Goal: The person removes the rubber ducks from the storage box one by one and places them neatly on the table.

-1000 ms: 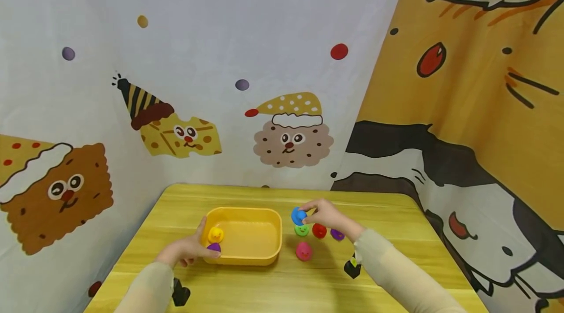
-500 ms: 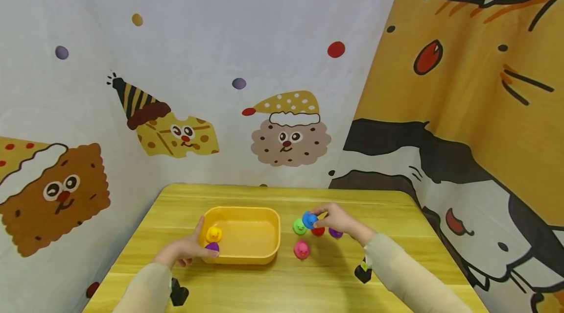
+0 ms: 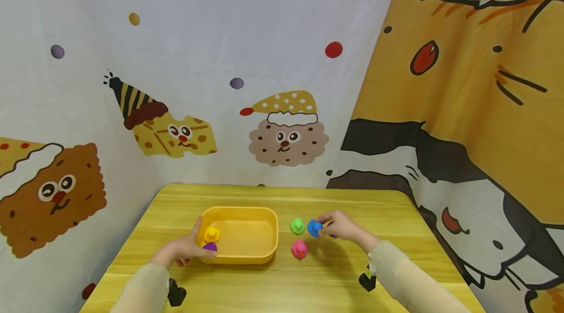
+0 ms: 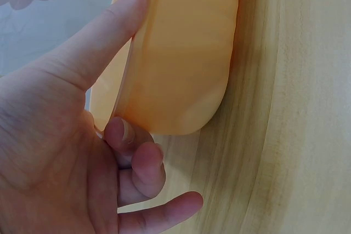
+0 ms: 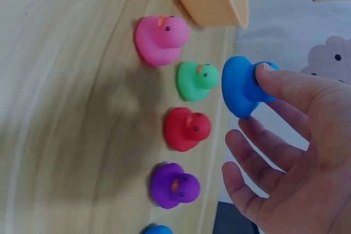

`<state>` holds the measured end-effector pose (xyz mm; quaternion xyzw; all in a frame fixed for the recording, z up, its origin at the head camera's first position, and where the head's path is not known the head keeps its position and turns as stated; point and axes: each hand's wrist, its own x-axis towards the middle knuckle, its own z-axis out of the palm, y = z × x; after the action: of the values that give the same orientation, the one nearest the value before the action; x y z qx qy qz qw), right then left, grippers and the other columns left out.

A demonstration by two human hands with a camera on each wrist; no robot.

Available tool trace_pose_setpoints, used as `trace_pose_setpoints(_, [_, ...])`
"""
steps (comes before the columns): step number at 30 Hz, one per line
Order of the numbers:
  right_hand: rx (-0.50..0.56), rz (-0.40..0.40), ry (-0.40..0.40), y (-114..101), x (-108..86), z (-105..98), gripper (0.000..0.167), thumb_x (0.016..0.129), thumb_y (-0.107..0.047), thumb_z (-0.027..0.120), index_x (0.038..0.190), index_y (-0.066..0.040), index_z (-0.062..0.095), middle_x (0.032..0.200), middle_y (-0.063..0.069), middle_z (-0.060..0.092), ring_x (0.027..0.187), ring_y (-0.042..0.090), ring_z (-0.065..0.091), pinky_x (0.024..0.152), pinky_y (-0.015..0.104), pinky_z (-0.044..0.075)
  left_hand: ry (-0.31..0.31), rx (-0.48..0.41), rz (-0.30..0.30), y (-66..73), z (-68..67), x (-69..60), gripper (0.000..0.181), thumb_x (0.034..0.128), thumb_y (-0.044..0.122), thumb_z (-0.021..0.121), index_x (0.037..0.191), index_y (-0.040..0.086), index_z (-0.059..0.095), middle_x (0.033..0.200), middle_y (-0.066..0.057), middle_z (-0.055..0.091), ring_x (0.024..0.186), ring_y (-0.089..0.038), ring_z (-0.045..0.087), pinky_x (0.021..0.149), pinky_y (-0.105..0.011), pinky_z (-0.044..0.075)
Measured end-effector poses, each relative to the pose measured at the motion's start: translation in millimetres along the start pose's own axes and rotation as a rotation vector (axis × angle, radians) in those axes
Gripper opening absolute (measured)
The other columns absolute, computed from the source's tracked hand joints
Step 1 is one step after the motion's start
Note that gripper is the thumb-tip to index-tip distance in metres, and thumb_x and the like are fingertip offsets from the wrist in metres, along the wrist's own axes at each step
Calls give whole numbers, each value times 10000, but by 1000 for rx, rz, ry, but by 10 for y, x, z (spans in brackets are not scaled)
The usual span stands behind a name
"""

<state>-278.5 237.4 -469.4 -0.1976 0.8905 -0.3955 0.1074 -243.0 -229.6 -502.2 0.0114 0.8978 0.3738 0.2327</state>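
My right hand [image 3: 341,225] pinches a blue rubber duck [image 5: 238,87] by its head between thumb and fingers, above the table. Under and beside it, the right wrist view shows a pink duck [image 5: 159,41], a green duck [image 5: 192,82], a red duck [image 5: 181,130] and a purple duck [image 5: 164,184]. The head view has the red duck hidden and the purple duck [image 3: 332,229] mostly covered. My left hand [image 3: 182,248] grips the near-left corner of a yellow plastic basin [image 3: 238,259], thumb along its rim. Inside lie a yellow duck [image 3: 211,234] and another purple duck [image 3: 210,248], partly behind the thumb.
A wooden table [image 3: 264,288] carries everything. Another blue duck [image 5: 158,229] is cut off at the bottom of the right wrist view. Patterned cloth [image 3: 198,73] hangs behind the table and on both sides.
My right hand has carried the blue duck rightward and slightly lower, from over the green duck to in front of the red one. The left hand keeps its place on the basin.
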Motion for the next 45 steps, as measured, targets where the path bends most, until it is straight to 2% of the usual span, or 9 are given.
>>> trace_pose_setpoints(2, [-2,14,-2,33,-15,16,340,834,-70,734,1151,38,675,1018,112,675,689,200,548,583,310,479,0,-3,-5,0,-1,-2,1302,750,474,809,1526,165,-190,1094,-187,563,507,-186,372,459,-282,345])
trace_pose_setpoints(6, [-13,19,6,110,-40,53,347,821,-97,755,1134,30,680,1093,136,666,980,323,585,787,396,515,-6,-4,-6,10,-8,-7,1304,751,480,806,1524,156,-193,1177,-245,531,537,-203,407,480,-295,372])
trace_pose_setpoints(9, [3,24,5,153,-61,80,348,821,-97,754,1136,30,678,1105,147,664,1045,368,572,846,463,499,-12,4,-1,10,-11,-3,1303,757,488,798,1520,144,-201,1246,-303,486,558,-214,427,495,-304,390])
trace_pose_setpoints(14, [0,41,7,204,-103,117,332,809,-93,761,1120,2,694,1085,119,677,1028,333,579,839,470,499,-5,16,1,20,-5,-22,1292,764,481,795,1521,139,-194,1284,-339,455,569,-231,435,503,-315,401])
trace_pose_setpoints(23, [-1,30,-3,319,-132,191,337,802,-79,773,1112,28,696,1111,159,664,1093,419,561,893,515,477,-18,-10,-7,10,-26,-14,1313,737,507,805,1528,171,-189,1141,-255,524,592,-245,453,520,-322,411])
trace_pose_setpoints(28, [-28,59,-2,343,-159,241,322,813,-81,767,1113,14,698,1091,133,674,1055,357,585,870,479,494,-29,-33,-25,10,-26,-4,1328,720,519,810,1527,214,-200,1063,-187,537,557,-208,416,499,-288,374])
trace_pose_setpoints(32, [-52,57,0,376,-166,269,326,808,-91,767,1109,13,701,1093,133,677,1044,332,591,860,459,498,-21,-30,-8,24,-17,-27,1314,742,493,807,1524,174,-199,1019,-173,543,536,-194,392,468,-281,353])
trace_pose_setpoints(41, [-44,6,-15,455,-173,295,339,804,-107,769,1104,34,699,1039,93,696,949,205,595,774,337,516,-25,-6,-5,25,-18,-23,1292,767,488,787,1516,146,-208,1144,-229,514,562,-212,408,495,-294,370])
trace_pose_setpoints(45, [-27,20,-25,476,-177,317,331,786,-93,779,1087,24,705,1027,85,696,944,211,586,772,321,505,-8,-9,-3,26,-10,-25,1281,769,470,794,1524,148,-190,1137,-218,526,552,-219,406,491,-300,369])
